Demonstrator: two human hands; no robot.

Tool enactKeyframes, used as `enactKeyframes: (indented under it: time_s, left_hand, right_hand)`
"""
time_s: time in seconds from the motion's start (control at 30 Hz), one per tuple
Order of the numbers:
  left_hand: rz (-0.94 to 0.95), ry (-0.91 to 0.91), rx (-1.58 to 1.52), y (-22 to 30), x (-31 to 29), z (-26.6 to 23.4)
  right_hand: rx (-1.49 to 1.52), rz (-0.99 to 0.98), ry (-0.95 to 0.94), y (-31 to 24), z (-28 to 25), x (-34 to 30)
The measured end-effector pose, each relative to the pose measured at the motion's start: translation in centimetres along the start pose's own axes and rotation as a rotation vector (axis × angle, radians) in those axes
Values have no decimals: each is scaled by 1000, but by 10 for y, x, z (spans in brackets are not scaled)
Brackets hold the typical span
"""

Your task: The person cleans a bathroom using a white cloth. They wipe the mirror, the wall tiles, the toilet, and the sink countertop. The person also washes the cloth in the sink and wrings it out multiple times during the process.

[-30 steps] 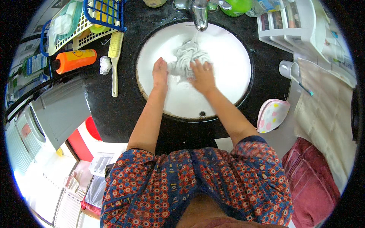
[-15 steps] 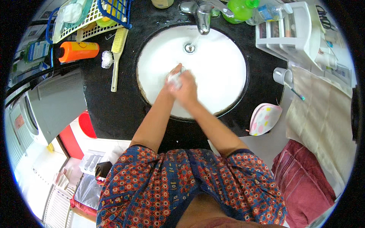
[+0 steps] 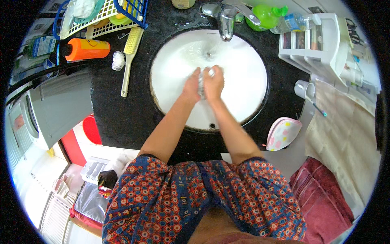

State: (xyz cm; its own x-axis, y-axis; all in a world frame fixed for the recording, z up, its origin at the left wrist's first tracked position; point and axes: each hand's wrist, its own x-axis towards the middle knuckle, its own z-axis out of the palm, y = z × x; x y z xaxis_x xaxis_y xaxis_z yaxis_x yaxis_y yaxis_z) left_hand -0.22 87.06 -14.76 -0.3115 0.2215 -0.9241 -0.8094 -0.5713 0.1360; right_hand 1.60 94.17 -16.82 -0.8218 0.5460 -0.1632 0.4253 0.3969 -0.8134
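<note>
My two hands are close together over the white oval sink [image 3: 243, 81]. Between them is a small crumpled white cloth [image 3: 201, 82], blurred by motion. My right hand [image 3: 214, 83] is curled into a fist around it, and a white bit shows at its fingers. My left hand [image 3: 191, 85] presses on the cloth from the other side, its fingers smeared. Beyond the hands, the drain [image 3: 209, 54] looks blurred, with rippled water around it. A chrome faucet [image 3: 226, 26] stands at the sink's far rim.
Left of the sink lie a yellow-bristled scrub brush [image 3: 132, 44], a white crumpled lump [image 3: 118, 61] and an orange bottle [image 3: 87, 49]; a basket [image 3: 97, 18] stands behind. On the right are a green bottle [image 3: 263, 18], white drawers [image 3: 306, 44], a white mug [image 3: 301, 88] and a spotted pouch [image 3: 283, 133].
My hands have shifted slightly right and drawn a little apart, showing the white cloth between them. The drain, sharp before, now looks blurred by rippling water. The whole view has shifted slightly.
</note>
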Motion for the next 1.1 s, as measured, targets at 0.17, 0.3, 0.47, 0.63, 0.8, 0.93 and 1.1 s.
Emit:
enactKeyframes:
  time_s: [0.17,0.3,0.47,0.63,0.8,0.93,1.1]
  left_hand:
    - [159,-91,-109,-12,58,-58]
    - [327,-96,275,17,40,-29]
    - [545,49,355,38,39,-53]
    - [570,184,402,17,46,-71]
    - [447,203,163,6,35,-72]
    - [187,45,10,-3,25,-56]
    - [-109,-230,-131,16,32,-47]
  right_hand:
    - [-188,-197,-241,-10,12,-27]
    - [-454,-180,-107,38,-18,70]
    - [-542,-425,43,68,-24,70]
    - [-932,-772,-433,73,-9,36]
    - [-962,-572,-452,53,-3,8]
    - [-493,-442,-350,63,-27,26]
    - [-14,-245,-527,-33,-28,-43]
